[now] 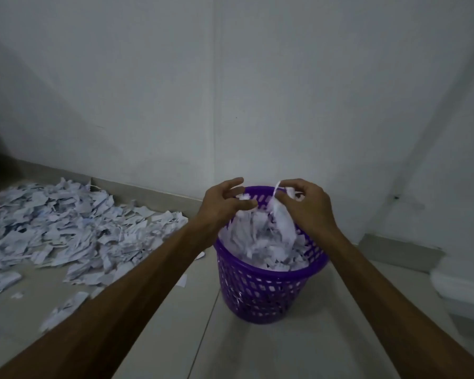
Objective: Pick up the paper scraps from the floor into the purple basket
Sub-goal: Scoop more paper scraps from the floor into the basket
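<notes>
The purple basket (266, 291), a perforated plastic bin, stands upright on the tiled floor (257, 348) close to the corner of two white walls (148, 91), and white paper scraps (260, 242) are heaped inside it up to the rim. Both hands hover over its mouth. The right hand (309, 206), at about 1 o'clock from the basket's centre, has its fingers curled and pinches a few thin strips of paper (278, 212) that hang down toward the heap. The left hand (223, 203), at about 11 o'clock, has its fingers spread apart and loosely bent, gripping nothing; blurred scraps show just below it. Both forearms reach in from the lower corners of the view. At 9 o'clock from the basket, well apart from it, a broad pile of torn paper (66, 228) covers the floor along the wall, with a few loose pieces (63, 307) scattered nearer the person.
</notes>
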